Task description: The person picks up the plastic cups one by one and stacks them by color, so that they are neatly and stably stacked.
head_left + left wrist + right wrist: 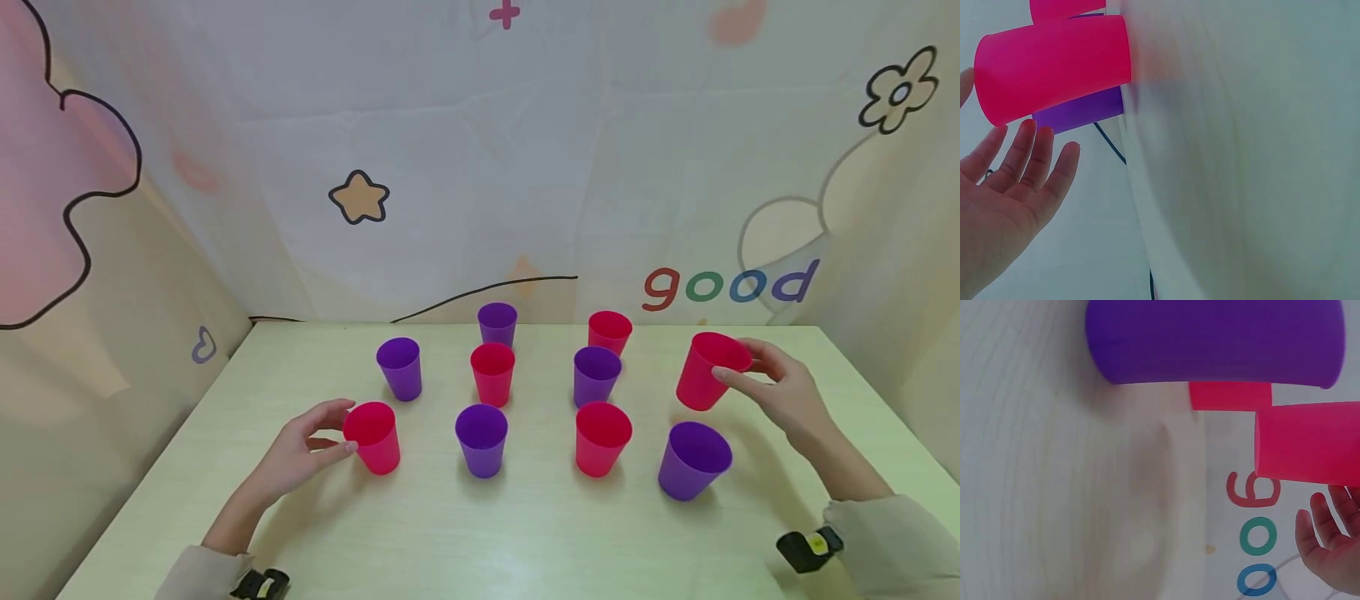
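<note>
On the left of the table a red cup [378,442] stands upright. My left hand [303,450] reaches around its rim, with thumb and forefinger at either side. In the left wrist view that hand's fingers [1063,169] are spread and nearly straight beside the red cup [1054,69]. My right hand [787,392] pinches another red cup [701,375] near its rim. That cup hangs above the table, slightly tilted, as the right wrist view also shows. Just in front of it stands a purple cup [690,467], which looms large in the right wrist view.
Several more red and purple cups stand apart between the hands, including a front purple cup [482,446] and a front red cup [600,446]. The pale wooden table [480,542] ends at a printed cloth backdrop [465,192], with cloth also on both sides.
</note>
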